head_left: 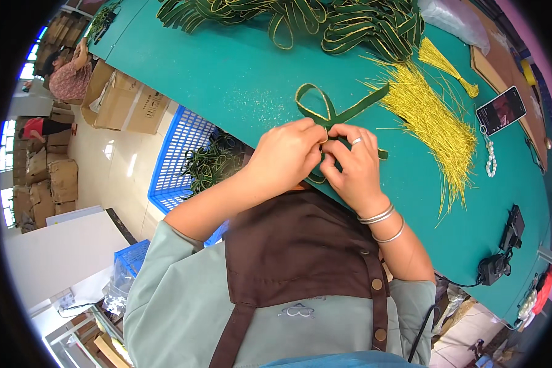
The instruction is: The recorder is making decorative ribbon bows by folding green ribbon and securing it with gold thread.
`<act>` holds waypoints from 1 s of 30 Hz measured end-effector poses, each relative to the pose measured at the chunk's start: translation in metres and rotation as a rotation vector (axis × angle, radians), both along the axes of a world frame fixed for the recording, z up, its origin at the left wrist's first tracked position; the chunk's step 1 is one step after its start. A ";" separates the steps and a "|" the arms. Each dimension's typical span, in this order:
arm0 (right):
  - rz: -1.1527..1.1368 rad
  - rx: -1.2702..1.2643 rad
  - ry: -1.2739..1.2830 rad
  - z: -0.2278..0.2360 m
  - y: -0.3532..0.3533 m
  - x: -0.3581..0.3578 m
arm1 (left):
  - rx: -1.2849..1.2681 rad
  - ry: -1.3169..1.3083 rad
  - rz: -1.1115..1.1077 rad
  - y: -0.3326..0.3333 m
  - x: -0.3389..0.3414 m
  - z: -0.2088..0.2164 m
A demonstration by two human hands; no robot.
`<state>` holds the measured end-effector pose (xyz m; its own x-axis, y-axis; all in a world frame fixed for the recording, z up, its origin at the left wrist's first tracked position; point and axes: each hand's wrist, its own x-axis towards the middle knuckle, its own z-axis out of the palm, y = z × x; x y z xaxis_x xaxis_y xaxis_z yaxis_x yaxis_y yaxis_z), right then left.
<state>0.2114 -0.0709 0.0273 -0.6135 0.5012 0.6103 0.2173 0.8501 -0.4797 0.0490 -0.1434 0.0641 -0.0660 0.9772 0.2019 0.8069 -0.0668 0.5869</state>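
Note:
A green ribbon bow (349, 113) with gold edges is pinched at its middle between my two hands, just over the table's near edge. One loop rises at its upper left and a tail points to the upper right. My left hand (288, 150) closes on it from the left, fingertips together at the knot. From the right, my right hand (356, 159), with a ring and bracelets, presses thumb and fingers at the same spot. The fingers hide the centre of the bow. A spread of gold wire ties (432, 116) lies right of my hands.
More looped green ribbons (374, 27) are heaped at the table's (227, 67) far side. A phone (501, 110) and a black adapter (494, 268) lie to the right. Beside the table, a blue basket (178, 150) holds finished-looking bows; a cardboard box (129, 104) and two people are beyond.

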 end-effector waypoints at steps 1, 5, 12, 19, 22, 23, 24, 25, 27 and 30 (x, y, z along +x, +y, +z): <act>0.018 -0.056 -0.014 0.001 -0.002 0.001 | 0.058 0.082 -0.073 -0.001 0.000 0.000; 0.050 -0.170 -0.044 -0.003 -0.007 0.004 | 0.050 0.086 -0.129 0.000 -0.001 0.001; 0.057 -0.381 0.011 -0.007 0.003 0.005 | 0.365 0.133 0.002 0.010 -0.003 -0.042; -0.011 -0.512 0.026 -0.008 0.007 0.001 | 0.109 -0.161 0.137 0.006 -0.003 -0.041; -0.020 -0.524 0.072 -0.006 0.006 -0.001 | 0.093 -0.113 0.072 0.005 -0.004 -0.034; -0.031 -0.536 0.090 -0.005 0.005 -0.001 | 0.093 -0.115 0.075 0.005 -0.005 -0.036; -0.028 -0.537 0.088 -0.005 0.005 -0.001 | 0.079 -0.174 0.063 0.006 -0.007 -0.038; -0.023 -0.526 0.091 -0.005 0.005 -0.002 | 0.065 -0.234 0.051 0.007 -0.007 -0.039; -0.018 -0.515 0.094 -0.006 0.004 -0.002 | 0.063 -0.242 0.061 0.006 -0.005 -0.040; -0.028 -0.502 0.076 -0.006 0.003 -0.001 | 0.070 -0.245 0.108 0.006 0.000 -0.040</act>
